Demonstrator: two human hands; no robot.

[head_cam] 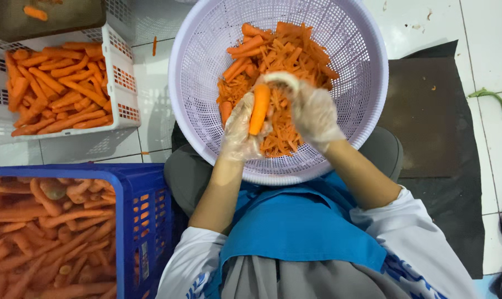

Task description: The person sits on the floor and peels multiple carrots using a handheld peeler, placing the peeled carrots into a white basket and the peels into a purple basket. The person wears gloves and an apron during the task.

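My left hand (240, 130), in a thin clear plastic glove, grips an orange carrot (259, 108) held upright over a round pale-lilac perforated basket (201, 44). My right hand (313, 111), also gloved, holds a white-handled peeler (281, 79) against the carrot's top end. Inside the basket lies a pile of carrot peelings and a few whole peeled carrots (284, 50). The basket rests on my lap, above a blue apron (295, 227).
A white slotted crate (123, 77) at upper left holds several peeled carrots. A blue crate (146, 221) at lower left is full of unpeeled carrots. A dark mat (428, 111) covers the white tiled floor on the right, with a green scrap (488, 94) beside it.
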